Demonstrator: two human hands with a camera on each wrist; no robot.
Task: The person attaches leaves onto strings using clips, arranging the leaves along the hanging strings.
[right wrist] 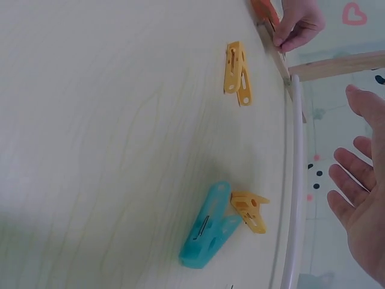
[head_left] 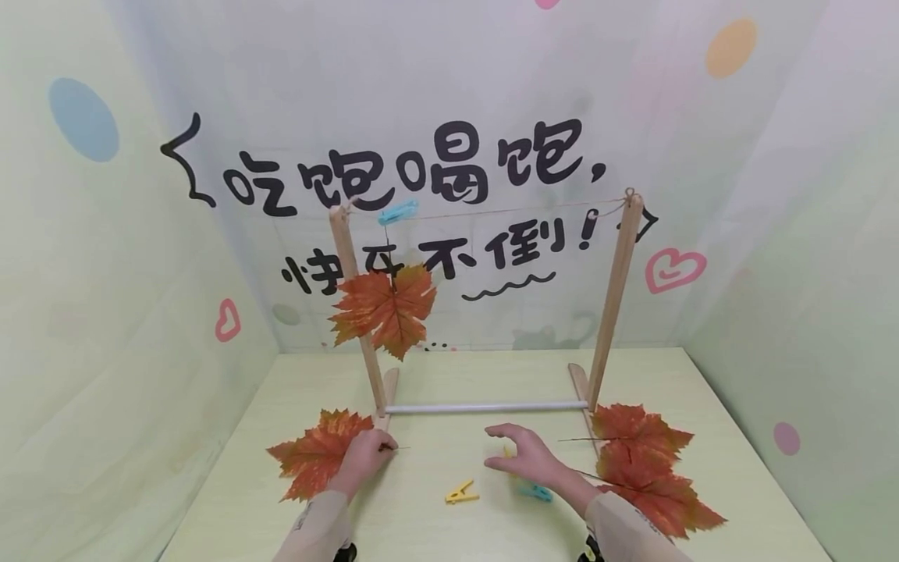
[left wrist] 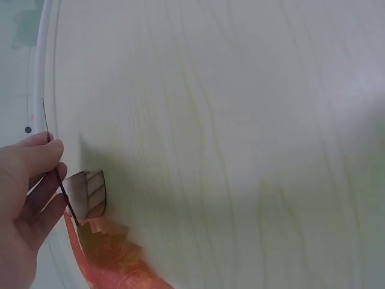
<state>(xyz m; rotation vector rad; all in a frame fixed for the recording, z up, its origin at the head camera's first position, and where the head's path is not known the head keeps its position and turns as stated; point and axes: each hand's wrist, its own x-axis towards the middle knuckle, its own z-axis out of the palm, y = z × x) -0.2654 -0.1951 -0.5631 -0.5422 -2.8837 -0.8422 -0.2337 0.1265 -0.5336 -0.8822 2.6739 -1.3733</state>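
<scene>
My left hand [head_left: 367, 459] pinches the thin dark stem [left wrist: 62, 183] of an orange-red artificial maple leaf [head_left: 312, 459], low over the left of the table. My right hand [head_left: 530, 459] holds nothing; its thumb and fingers are spread apart above the table. Near it lie a yellow clothespin [head_left: 461, 493], a blue clothespin [head_left: 538, 492] and a second yellow clothespin [right wrist: 249, 211], which my right hand mostly covers in the head view. Another maple leaf [head_left: 393, 308] hangs by its stem from a light-blue clothespin [head_left: 398, 211] on the string.
A wooden frame stands at the back, with a left post [head_left: 347, 257], a right post [head_left: 615, 304], a white bottom rod [head_left: 485, 407] and a string [head_left: 485, 211] between the post tops. Two more maple leaves [head_left: 635, 435] lie at the right, beside my right forearm.
</scene>
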